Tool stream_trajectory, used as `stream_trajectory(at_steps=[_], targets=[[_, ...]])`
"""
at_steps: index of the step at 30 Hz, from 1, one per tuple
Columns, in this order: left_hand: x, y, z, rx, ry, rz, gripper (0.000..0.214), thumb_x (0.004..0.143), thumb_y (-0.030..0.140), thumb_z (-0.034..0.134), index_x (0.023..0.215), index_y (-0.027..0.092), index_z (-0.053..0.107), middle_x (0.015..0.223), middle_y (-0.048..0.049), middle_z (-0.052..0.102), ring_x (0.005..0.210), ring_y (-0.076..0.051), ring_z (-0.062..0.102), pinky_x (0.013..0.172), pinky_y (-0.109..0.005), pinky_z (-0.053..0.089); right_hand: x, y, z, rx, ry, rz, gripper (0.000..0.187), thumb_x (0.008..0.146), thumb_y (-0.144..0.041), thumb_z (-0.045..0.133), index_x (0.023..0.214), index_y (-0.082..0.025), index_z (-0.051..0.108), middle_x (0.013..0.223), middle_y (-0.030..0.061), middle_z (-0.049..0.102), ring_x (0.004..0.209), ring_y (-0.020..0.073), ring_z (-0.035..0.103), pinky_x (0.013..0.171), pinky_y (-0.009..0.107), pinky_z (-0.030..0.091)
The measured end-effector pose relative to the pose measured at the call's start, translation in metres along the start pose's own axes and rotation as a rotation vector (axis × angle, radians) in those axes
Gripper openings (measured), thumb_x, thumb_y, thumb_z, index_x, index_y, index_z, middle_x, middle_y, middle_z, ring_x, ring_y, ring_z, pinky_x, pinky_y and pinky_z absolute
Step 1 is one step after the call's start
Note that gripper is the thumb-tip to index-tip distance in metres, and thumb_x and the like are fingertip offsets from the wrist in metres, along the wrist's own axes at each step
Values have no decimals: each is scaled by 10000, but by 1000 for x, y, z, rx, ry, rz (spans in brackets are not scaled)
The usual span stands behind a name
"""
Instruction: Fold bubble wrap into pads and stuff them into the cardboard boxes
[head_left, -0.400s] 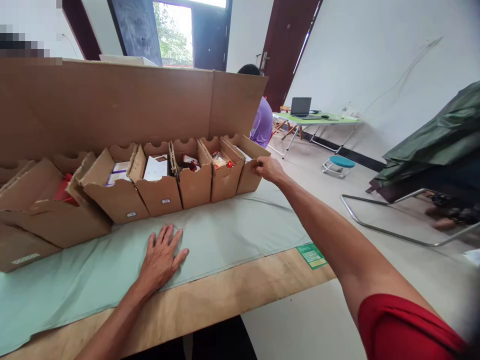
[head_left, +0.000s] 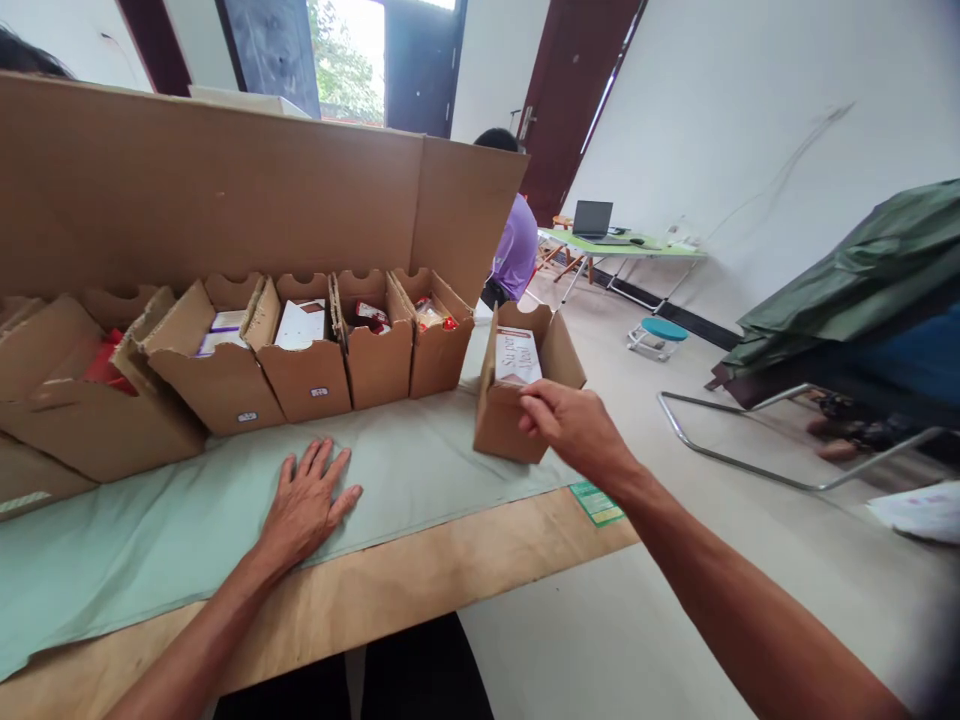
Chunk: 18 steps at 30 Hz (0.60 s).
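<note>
My right hand grips the front edge of a cardboard bin at the right end of the table, with the fingers curled over its rim. Inside that bin stands a white box with handwriting on it. The bin sits apart from the row and nearer to me. My left hand lies flat on the pale green cloth, fingers spread, holding nothing. In front of it are a bin with white packages, a bin with red packets and a bin with a clear and red packet.
A tall cardboard panel rises behind the bins. Further left stands a bin with a red item. A green card lies at the wooden table edge. Beyond sit a person in purple and a laptop table.
My right hand has pulled the end bin out of the row towards me and turned it, so the white box inside shows. My left hand stays flat on the cloth.
</note>
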<state>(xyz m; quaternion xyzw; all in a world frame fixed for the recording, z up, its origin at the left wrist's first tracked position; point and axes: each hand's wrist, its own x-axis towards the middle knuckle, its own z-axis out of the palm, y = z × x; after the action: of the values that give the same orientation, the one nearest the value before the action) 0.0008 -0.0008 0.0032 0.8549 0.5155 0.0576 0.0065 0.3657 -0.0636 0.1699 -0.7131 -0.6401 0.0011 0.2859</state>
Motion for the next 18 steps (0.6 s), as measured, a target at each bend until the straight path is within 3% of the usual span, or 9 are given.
stream_trajectory(at_steps=[5,9,13,18], targets=[[0,-1,1,43,13,10,603,1017,484,416,1529,184,523,1648,-175,416,1550,-370,341,1223,-593,256,-57,-68,-15,438,-147,-177,215,986,-244,483,1025,-221,693,767,-7,757,674,144,717,652,271,573],[0,0,1,52,0,9,601,1019,473,423,1536,182,514,1650,-176,413,1555,-359,334,1236,-582,243,-70,-81,-29,595,-92,-243,188,990,-246,536,1064,-221,707,796,-8,767,716,138,725,666,255,582],[-2,0,0,5,-24,-7,615,1011,484,436,1539,175,508,1658,-185,396,1565,-369,310,1246,-598,221,-52,-61,-35,522,34,-188,160,946,-262,600,944,-210,751,780,11,778,739,171,730,666,279,559],[16,3,-17,-193,-7,-29,634,970,518,488,1497,170,543,1639,-197,423,1552,-391,325,1230,-627,257,16,-46,-43,322,136,-165,189,914,-257,603,912,-174,773,769,29,770,692,182,703,630,284,505]])
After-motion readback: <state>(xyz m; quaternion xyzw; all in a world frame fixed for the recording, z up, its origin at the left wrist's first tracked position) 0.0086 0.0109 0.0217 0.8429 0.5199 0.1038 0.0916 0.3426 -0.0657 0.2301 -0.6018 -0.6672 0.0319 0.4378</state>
